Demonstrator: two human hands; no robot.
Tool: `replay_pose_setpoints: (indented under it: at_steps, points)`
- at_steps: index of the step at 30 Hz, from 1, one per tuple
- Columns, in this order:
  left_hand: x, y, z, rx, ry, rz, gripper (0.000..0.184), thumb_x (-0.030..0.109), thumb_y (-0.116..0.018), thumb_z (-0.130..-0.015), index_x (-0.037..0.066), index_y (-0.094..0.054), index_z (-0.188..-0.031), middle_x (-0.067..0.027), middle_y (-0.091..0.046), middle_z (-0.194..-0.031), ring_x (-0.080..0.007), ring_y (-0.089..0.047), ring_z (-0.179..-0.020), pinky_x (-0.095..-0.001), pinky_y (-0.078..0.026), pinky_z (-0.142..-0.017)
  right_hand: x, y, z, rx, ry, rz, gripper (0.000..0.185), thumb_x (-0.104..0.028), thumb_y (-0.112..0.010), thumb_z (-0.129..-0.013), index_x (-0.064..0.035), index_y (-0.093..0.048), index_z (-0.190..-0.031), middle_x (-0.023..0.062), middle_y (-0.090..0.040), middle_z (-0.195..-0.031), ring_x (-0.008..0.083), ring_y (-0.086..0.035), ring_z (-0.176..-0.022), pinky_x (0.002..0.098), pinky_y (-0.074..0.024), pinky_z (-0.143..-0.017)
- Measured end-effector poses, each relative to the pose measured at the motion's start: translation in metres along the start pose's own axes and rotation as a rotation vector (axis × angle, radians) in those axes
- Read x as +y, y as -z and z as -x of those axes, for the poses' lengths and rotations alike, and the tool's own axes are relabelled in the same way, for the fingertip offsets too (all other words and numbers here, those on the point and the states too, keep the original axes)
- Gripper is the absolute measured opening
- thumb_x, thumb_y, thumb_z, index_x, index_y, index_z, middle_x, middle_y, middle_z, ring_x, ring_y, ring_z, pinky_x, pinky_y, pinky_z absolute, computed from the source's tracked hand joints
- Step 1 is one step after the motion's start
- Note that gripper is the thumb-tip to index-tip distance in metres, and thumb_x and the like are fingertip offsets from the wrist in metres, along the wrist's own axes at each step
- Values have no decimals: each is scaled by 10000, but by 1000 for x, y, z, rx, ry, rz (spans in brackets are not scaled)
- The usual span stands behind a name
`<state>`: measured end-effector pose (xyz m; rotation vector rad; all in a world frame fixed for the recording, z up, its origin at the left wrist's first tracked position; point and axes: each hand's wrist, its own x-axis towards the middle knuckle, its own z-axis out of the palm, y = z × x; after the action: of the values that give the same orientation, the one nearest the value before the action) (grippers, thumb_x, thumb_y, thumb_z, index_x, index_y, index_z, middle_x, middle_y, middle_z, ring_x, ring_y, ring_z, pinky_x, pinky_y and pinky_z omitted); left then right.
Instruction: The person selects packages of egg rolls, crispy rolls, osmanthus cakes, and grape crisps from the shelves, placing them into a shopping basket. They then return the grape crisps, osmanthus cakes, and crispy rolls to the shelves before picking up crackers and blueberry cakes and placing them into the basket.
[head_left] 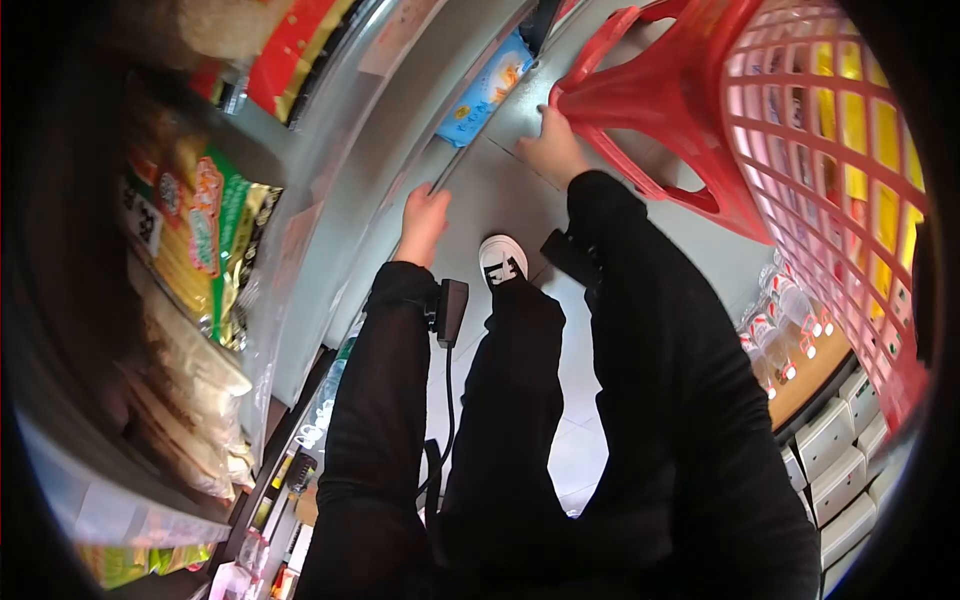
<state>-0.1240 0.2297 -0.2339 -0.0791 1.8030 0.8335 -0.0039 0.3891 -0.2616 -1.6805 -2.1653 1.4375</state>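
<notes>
Standing in packed rows at the left are bagged foods, among them a green-and-gold packet (225, 235), behind the clear front strip (285, 260) of a curved shelf. To the right of that strip, the left hand (425, 222) is near a lower shelf edge (448, 172), its fingers partly curled; whether they pinch anything I cannot tell. A small black device (452, 312) with a cable sits beside the left cuff. Farther off, between the hands and beyond them, the blue packet (487, 92) lies slanted along the lower shelf edge, well apart from the left hand. Nearer, a white shoe (502, 260) with black marks is on the grey floor (580, 395). The right hand (555, 150) is right of the blue packet, thumb and a finger spread apart, near the far-left end of a red plastic frame (665, 75); contact with it is unclear. At the right stands a pink lattice basket (835, 150), yellow and pale items showing through its openings. Nearer, beside it, are clear bottles (775, 335) with red-and-white labels, then white boxes (838, 485) at the near right.
</notes>
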Motion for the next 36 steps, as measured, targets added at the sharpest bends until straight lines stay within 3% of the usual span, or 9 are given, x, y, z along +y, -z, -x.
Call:
replay_pose_setpoints:
  at_steps: [6,10,13,15,21,24,26,34,36]
  points:
    - [-1,-8,-66,95,-26,146,774,211,-589,-753,-12,-110,-1319,-167,-333,-1269,-282,-304,-1192,-409,-288,-948,19,-14,-94,179,394,136,548,-91,-604,-602,71,-413,-1089,256,-487,-1064,370,-471,-1026,378,-399,-869]
    - [-1,-22,-87,89,-37,233,698,192,-598,-747,10,-202,-1293,-129,-366,-1245,-271,-333,-1167,-397,-294,-938,16,-30,-141,84,371,13,526,-83,-574,-581,86,-416,-1054,281,-533,-929,405,-521,-925,393,-449,-792]
    - [1,-28,-109,58,-93,230,555,184,-603,-746,51,-335,-1212,-79,-432,-1171,-230,-382,-1109,-372,-319,-901,15,-33,-150,60,308,-81,488,-84,-554,-588,70,-438,-1037,274,-527,-965,394,-512,-944,400,-432,-812]
    - [1,-33,-119,13,-141,235,438,176,-612,-735,84,-420,-1119,-38,-475,-1095,-186,-409,-1052,-355,-327,-871,11,-30,-144,76,245,108,585,-104,-572,-584,117,-366,-1085,353,-465,-1020,389,-506,-985,386,-439,-825]
    - [-2,-44,-120,31,-167,255,432,152,-601,-729,98,-433,-1123,-15,-491,-1095,-166,-404,-1058,-410,-249,-912,2,-33,-136,173,176,164,438,-49,-501,-586,98,-453,-995,315,-499,-962,405,-513,-934,413,-436,-813]
    - [7,-43,-86,10,-156,278,432,137,-577,-743,112,-426,-1146,-3,-481,-1132,-163,-380,-1091,-437,-201,-930,-3,-21,-110,208,227,223,416,-45,-523,-605,62,-478,-1005,268,-526,-956,387,-533,-890,391,-445,-785]
    - [-1,-40,-66,-47,-210,314,429,130,-566,-749,119,-424,-1153,5,-472,-1148,-159,-366,-1107,-440,-189,-935,10,-23,-98,312,473,93,462,-91,-544,-588,45,-462,-1022,256,-528,-984,385,-502,-955,411,-413,-826]
    - [-56,-12,89,-83,109,512,202,135,-502,-794,91,-494,-991,-10,-516,-1016,-148,-456,-979,-366,-314,-879,3,65,59,-222,297,-102,458,-89,-586,-647,49,-470,-1068,193,-541,-985,281,-537,-937,345,-421,-818]
    - [-80,8,141,-169,25,597,230,147,-497,-792,67,-501,-1007,-15,-528,-1013,-151,-480,-958,-317,-343,-871,-18,98,112,-213,235,-144,420,-92,-573,-665,41,-480,-1053,191,-539,-979,280,-535,-934,343,-418,-820]
